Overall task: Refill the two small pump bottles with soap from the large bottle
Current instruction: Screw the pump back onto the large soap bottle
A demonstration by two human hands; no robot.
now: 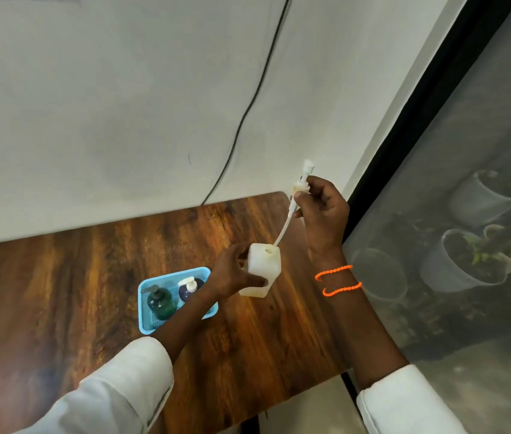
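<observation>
My left hand [232, 272] grips the large white soap bottle [262, 270], holding it just above the wooden table [91, 277]. My right hand [321, 211] pinches the white pump head [302, 183], lifted high, with its dip tube [284, 228] curving down to the bottle's open neck. The two small pump bottles stand in a light blue tray [166, 278] to the left: a green one [160, 300] with a grey pump and a dark blue one [189, 289] with a white pump. My left forearm crosses over the tray's right end.
A white wall with a black cable [247, 111] rises behind the table. At the right, a dark-framed glass panel [435, 89] shows potted plants [467, 261] outside. The table's right edge lies just below my right wrist.
</observation>
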